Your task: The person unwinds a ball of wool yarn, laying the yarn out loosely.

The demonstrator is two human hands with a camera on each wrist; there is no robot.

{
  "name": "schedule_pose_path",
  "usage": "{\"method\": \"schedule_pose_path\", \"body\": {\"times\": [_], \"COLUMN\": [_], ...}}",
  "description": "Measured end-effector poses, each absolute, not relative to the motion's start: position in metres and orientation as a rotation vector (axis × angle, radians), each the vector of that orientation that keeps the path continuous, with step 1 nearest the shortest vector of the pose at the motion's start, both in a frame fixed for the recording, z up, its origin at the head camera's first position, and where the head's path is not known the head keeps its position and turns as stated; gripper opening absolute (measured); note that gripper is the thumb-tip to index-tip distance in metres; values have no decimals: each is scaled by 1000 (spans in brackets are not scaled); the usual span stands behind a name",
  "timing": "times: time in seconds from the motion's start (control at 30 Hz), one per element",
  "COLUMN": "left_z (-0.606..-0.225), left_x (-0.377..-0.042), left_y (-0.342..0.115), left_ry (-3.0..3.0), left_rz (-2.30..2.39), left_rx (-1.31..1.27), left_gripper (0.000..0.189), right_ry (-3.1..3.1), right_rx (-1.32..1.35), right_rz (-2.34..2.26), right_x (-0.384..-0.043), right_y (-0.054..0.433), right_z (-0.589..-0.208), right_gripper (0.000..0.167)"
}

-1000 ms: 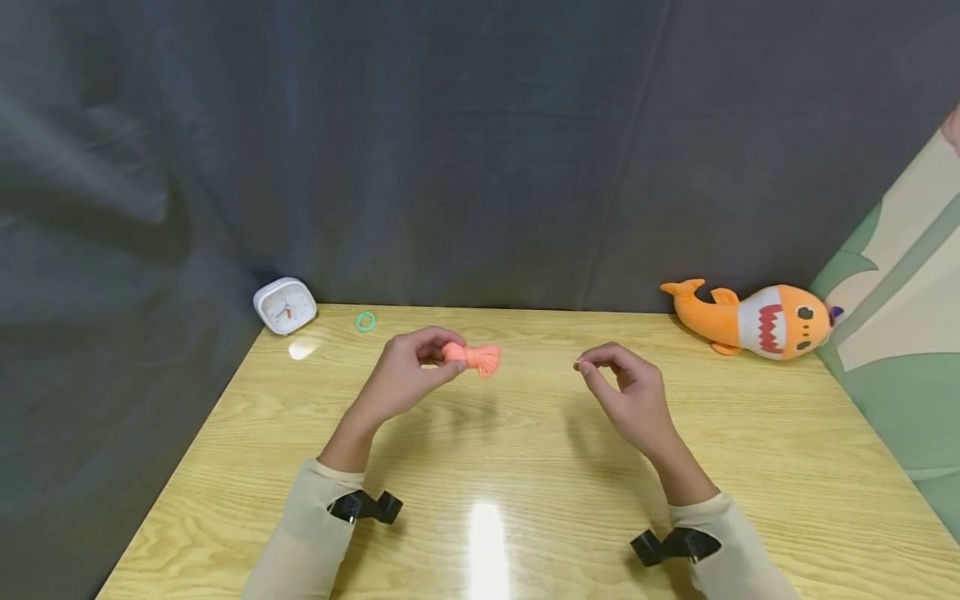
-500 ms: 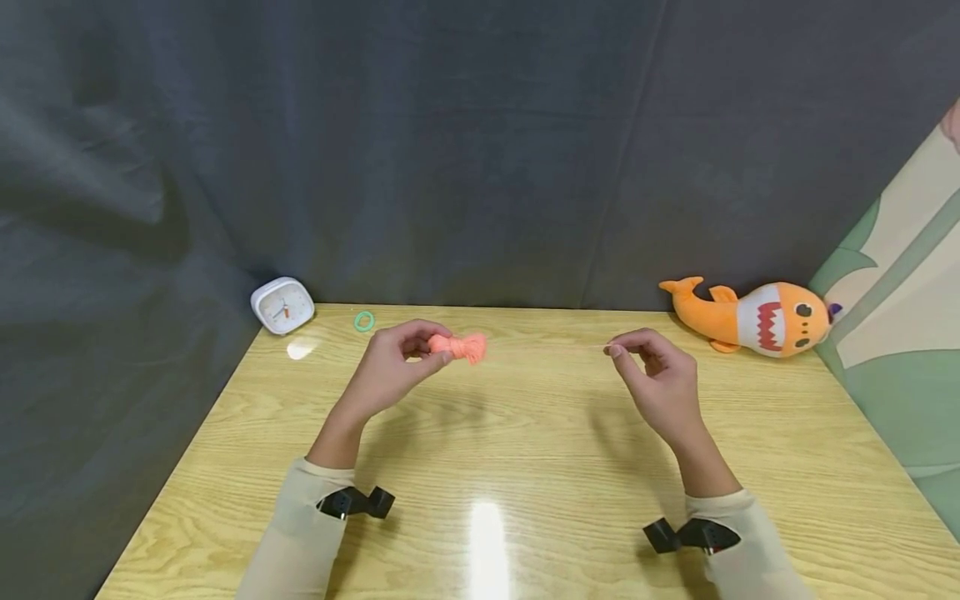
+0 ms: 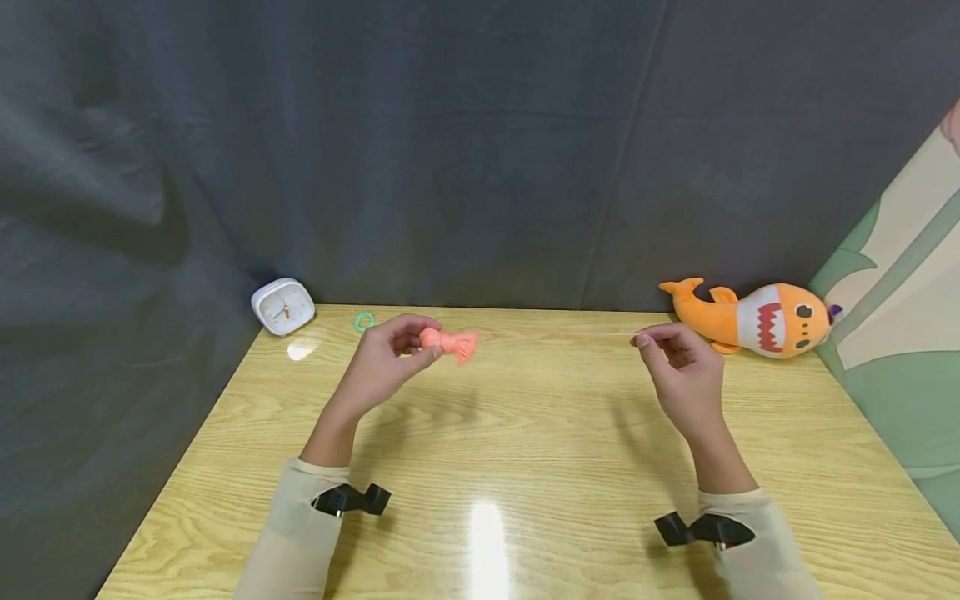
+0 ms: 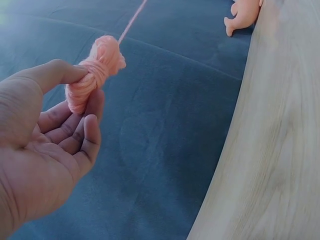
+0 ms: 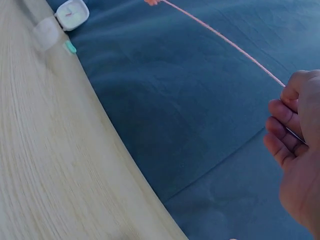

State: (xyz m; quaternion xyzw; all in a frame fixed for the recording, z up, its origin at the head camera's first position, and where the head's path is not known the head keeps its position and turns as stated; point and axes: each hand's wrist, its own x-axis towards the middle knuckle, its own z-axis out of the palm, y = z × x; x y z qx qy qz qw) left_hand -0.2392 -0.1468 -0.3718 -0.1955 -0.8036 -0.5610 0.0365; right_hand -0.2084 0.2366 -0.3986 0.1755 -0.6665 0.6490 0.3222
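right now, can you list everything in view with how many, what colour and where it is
yarn bundle: 1, coral pink, held in the left hand
yarn strand: 1, pink, stretched from the bundle to the right hand
clock: 1, white, table's far left corner
ring: 1, green, on the table right of the clock
plush shark: 1, orange and white, table's far right
table: 1, pale wood, under the hands
curtain: dark blue-grey, behind and left of the table
patterned panel: 1, green and cream, right edge
wrist cameras: 2, black, one per sleeve
sleeves: 2, cream, forearms
hands: 2, bare, above the table
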Motion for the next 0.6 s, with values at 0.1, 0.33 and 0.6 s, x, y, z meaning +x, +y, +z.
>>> {"method": "schedule_pose_path", "body": {"times": [0.1, 0.33, 0.6], "left_z": [-371, -368, -369], "left_x": [-240, -241, -241], "left_y": [-149, -153, -158], "left_ry": [-2449, -2416, -2423], "left_rz": [-1756, -1778, -1742], "left_rx": [-570, -480, -465], "left_gripper": [33, 32, 29], "right_ry": [-1759, -1721, -1649], "right_rx": [408, 352, 351], "right_rz": [1710, 1740, 1762], "right_x": [-208, -207, -206], "right_y": [241, 250, 261], "right_z": [-398, -393, -387], "right_gripper": [11, 10, 5]}}
